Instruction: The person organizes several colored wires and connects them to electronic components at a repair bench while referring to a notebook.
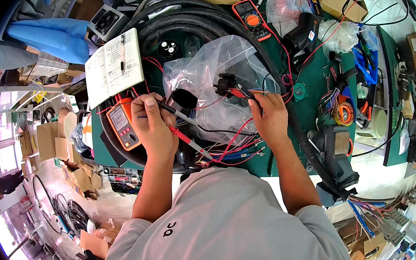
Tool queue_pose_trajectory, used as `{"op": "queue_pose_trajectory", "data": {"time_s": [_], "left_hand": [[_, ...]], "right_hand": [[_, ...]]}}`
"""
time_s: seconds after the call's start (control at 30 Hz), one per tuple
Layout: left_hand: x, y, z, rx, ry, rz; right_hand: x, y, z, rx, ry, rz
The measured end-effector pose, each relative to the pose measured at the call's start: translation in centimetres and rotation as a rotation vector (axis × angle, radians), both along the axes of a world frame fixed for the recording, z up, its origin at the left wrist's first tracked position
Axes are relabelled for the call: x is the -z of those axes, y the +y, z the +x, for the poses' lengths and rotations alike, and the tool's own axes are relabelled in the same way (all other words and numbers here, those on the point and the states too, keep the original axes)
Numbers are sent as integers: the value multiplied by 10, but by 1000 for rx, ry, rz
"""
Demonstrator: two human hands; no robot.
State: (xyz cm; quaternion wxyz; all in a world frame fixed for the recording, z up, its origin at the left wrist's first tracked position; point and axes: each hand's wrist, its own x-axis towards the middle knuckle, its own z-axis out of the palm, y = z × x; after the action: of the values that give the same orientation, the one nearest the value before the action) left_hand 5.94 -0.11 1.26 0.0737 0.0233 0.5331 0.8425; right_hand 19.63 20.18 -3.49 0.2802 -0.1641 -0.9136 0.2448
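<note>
In the head view, a cluttered green bench [321,99] is seen from above, ringed by a thick black cable loop [195,22].

Near the middle of the frame, the left hand [150,123] is curled into a loose fist around a black test probe [176,111], pinched pen-fashion between thumb and forefinger. A red test probe [190,143] lies just below that hand, its tip pointing toward the lower right; whether it is also gripped cannot be told.

Just right of centre, the right hand [270,118] is closed, its fingertips pinching red-sleeved leads at a black connector [225,85], which rests on a crumpled clear plastic bag [216,63]. The probe tip is held short of the connector, apart from it.

At the left hand's lower left, an orange multimeter [122,127] lies touching the cable loop. A second, red multimeter [253,18] sits at upper centre, and an open notebook [114,66] at upper left.

Several risks are judged from this layout. Adjacent pins could be bridged if the probe tip slips on the small connector. The connector could slide, since the bag beneath it is slick. The loose red probe could be dragged by its lead into bare wire ends [231,151] bundled at lower centre, giving a false reading.
</note>
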Motion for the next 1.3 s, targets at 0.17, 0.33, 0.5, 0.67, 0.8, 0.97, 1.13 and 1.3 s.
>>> {"op": "queue_pose_trajectory", "data": {"time_s": [0.17, 0.33, 0.5, 0.67, 0.8, 0.97, 1.13, 1.3], "left_hand": [[-2, 1, 1, -2, -12, 0], [-1, 2, -2, -4, -11, 22], [-3, 3, -2, -6, -15, 20], [0, 2, -2, 1, -10, 18], [-2, 3, -1, 1, -6, 18], [-2, 2, 0, -1, -10, 20], [-1, 2, -1, -1, -11, 11], [-2, 2, -1, -4, -15, 0]], "right_hand": [[3, 0, -1, -7, 0, -8], [5, 0, -3, -5, 1, -16], [6, 1, -3, -8, -10, -7], [5, 1, -3, 8, -2, -6], [5, 1, -3, 15, -8, -8], [7, -1, -1, 16, -22, -19], [8, 0, -4, 1, -13, -7], [11, 0, -3, -2, -20, -9]]}}
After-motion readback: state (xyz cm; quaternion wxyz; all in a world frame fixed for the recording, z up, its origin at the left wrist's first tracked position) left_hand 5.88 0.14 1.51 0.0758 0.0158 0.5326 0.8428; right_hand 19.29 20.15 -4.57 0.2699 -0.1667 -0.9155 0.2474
